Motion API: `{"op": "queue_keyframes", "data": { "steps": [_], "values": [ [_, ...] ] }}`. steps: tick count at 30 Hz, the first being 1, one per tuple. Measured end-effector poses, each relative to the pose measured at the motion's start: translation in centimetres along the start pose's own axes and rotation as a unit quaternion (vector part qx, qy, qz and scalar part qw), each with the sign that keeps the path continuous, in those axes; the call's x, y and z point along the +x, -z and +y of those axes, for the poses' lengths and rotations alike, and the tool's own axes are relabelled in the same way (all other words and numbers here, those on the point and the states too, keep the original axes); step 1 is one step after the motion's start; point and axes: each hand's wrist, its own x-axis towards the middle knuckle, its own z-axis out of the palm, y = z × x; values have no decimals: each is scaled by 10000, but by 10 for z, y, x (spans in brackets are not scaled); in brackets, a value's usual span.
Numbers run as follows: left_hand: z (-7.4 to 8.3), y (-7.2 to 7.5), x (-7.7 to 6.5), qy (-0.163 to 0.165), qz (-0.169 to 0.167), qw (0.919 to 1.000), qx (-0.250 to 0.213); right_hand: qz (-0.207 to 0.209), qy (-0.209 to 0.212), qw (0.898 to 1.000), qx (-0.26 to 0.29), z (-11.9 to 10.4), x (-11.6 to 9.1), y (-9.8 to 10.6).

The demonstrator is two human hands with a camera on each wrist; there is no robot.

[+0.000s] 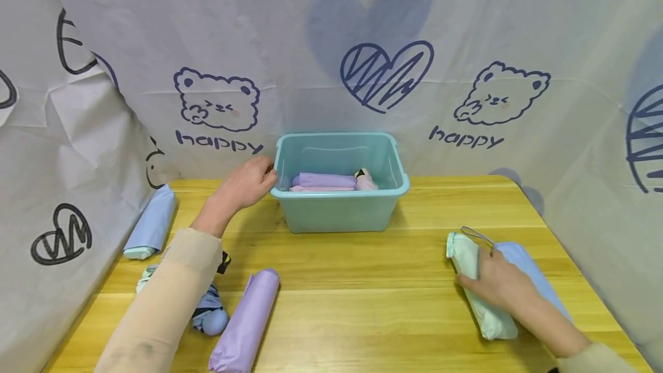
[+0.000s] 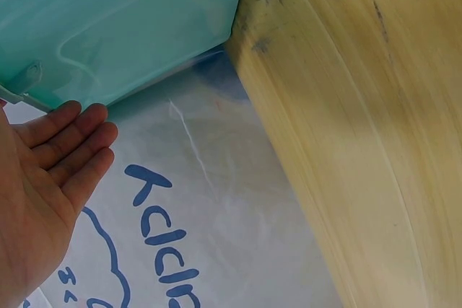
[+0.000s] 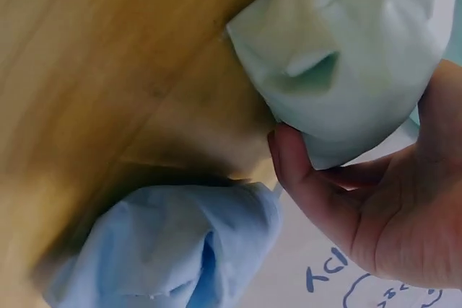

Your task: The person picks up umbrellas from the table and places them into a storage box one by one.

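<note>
My right hand [image 1: 499,281] grips a folded umbrella in a mint green sleeve [image 1: 468,255], its fingers and thumb around the sides. In the right wrist view the sleeve's end [image 3: 354,63] looks lifted off the table. Beside it lies a light blue sleeved umbrella [image 1: 528,272] with a thin cord loop at its top. My left hand [image 1: 246,183] holds the left rim of a teal plastic bin [image 1: 336,212]; its fingers [image 2: 79,142] lie against the outside below the rim. Inside the bin are a purple sleeved umbrella [image 1: 326,180] and pink ones, partly hidden by the front wall.
At the left lie a blue sleeved umbrella [image 1: 152,223], a purple sleeved umbrella [image 1: 246,321] and a dark blue patterned one with a round handle [image 1: 213,321], partly covered by my left forearm. A printed white cloth [image 1: 321,27] hangs behind and beside the wooden table [image 1: 362,298].
</note>
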Motion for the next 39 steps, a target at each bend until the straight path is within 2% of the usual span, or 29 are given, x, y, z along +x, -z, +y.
{"op": "queue_keyframes", "data": {
  "steps": [13,18,25,39],
  "values": [
    [-1,0,0,20,-74,10000,-37,435,145,9987,209,-4,3,-9],
    [0,1,-2,38,-151,9998,-87,760,309,9959,371,-11,4,-12],
    [1,2,-2,20,-44,10000,-78,1389,513,9875,537,-26,7,-12],
    [0,1,-1,3,-51,10000,-14,2299,904,9645,930,-58,14,-3]
  ]
}}
